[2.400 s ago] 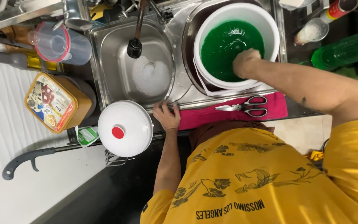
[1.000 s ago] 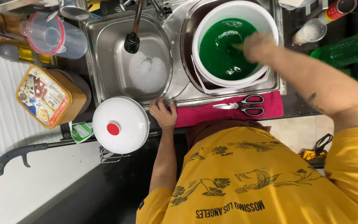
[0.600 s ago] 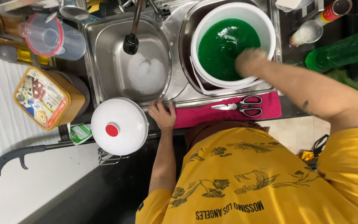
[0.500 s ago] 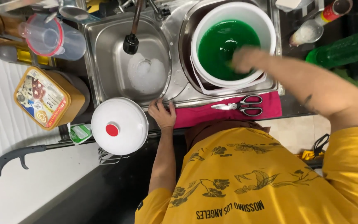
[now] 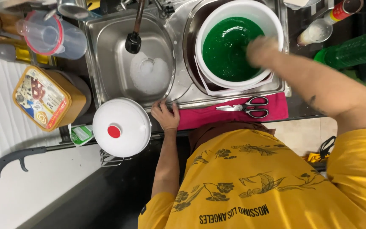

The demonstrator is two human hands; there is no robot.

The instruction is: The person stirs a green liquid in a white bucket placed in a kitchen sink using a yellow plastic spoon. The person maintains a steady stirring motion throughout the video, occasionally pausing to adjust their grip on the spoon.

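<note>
As hands (image 5: 261, 50) blur, white bucket (image 5: 239, 44), glossy green liquid (image 5: 227, 51)

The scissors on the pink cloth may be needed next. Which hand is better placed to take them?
Probably the left hand: it rests free on the sink rim, right beside the pink cloth where the scissors lie. The right hand is blurred inside the white bucket of green liquid.
</note>
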